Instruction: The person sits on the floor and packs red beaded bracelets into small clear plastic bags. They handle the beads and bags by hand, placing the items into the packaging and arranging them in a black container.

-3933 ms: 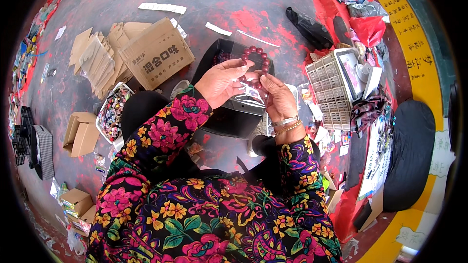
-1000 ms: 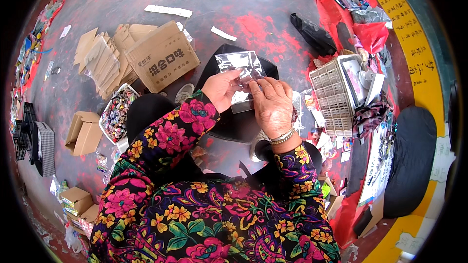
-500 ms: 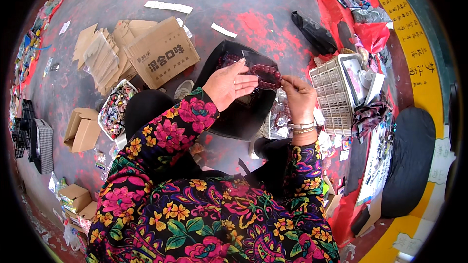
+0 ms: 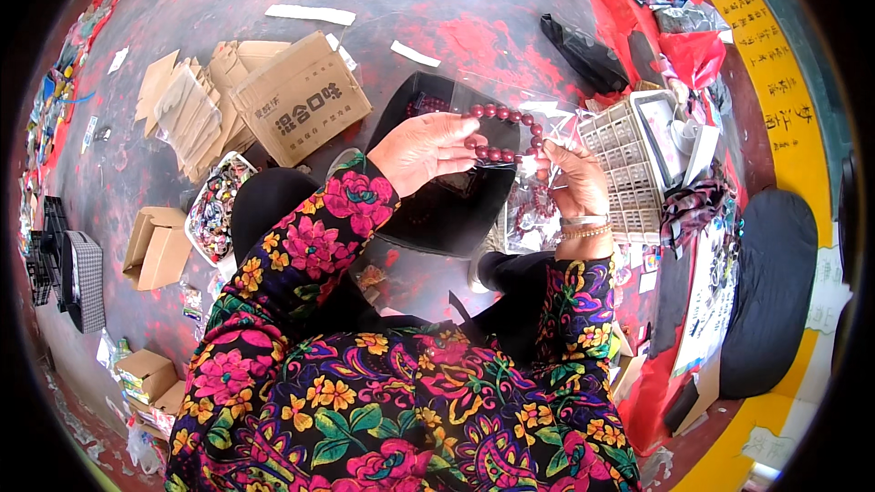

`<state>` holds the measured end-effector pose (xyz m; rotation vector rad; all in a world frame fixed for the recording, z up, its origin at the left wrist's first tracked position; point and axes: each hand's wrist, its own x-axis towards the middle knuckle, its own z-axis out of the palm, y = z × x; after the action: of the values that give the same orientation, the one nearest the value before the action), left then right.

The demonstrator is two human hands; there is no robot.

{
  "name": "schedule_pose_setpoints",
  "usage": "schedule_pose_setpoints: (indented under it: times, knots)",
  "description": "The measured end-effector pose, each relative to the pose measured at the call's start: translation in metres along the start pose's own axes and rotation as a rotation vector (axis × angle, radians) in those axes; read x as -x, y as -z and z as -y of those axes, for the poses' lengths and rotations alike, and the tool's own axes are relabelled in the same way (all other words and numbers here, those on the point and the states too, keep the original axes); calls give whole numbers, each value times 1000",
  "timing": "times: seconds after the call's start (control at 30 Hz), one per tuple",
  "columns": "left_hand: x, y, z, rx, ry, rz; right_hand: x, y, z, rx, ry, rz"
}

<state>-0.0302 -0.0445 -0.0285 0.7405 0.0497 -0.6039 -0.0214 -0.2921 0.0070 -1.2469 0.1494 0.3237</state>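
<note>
Above the red-stained floor (image 4: 228, 0), both the left hand (image 4: 424, 150) and right hand (image 4: 570, 178) pinched a dark-red bead bracelet (image 4: 504, 132), looped between their fingertips.

The person wears a black long-sleeved top (image 4: 365, 401) printed all over with large pink, red and yellow flowers and green leaves. The sleeves end at the wrists, leaving the left hand (image 4: 424, 150) and right hand (image 4: 570, 178) bare. A thin metal bangle (image 4: 583, 225) rings the right wrist. Black trousers (image 4: 273, 205) cover the knees.

Left hand (image 4: 421, 151), right hand (image 4: 572, 179) raised, fingers pinched.
</note>
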Motion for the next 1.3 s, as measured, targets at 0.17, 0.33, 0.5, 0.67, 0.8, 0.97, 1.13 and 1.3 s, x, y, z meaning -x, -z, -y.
schedule_pose_setpoints:
  times: [0.17, 0.33, 0.5, 0.67, 0.8, 0.97, 1.13, 1.3]
  knots:
    - [-1, 2, 1, 11, -24, 62, 0, -3, -2, 24, -35, -48]
    - [-1, 5, 1, 56, -81, -24, -2, -8, -6, 85, -70, -58]
    - [0, 11, -4, -26, -51, -28, 0, -12, -3, 199, -204, -27]
    - [-2, 13, -5, 70, -107, -66, -1, -13, -12, 91, -177, -10]
    - [-2, 0, -3, 301, -172, 34, -4, -17, -22, -47, -110, 22]
    - [-7, -1, 14, 331, -235, -63, -4, -34, -39, -128, -119, 4]
    - [-8, -3, 12, 373, -258, -134, -3, -44, -47, -159, -129, -5]
    - [-2, -9, 7, 361, -260, -142, 3, -51, -37, -128, -159, 8]
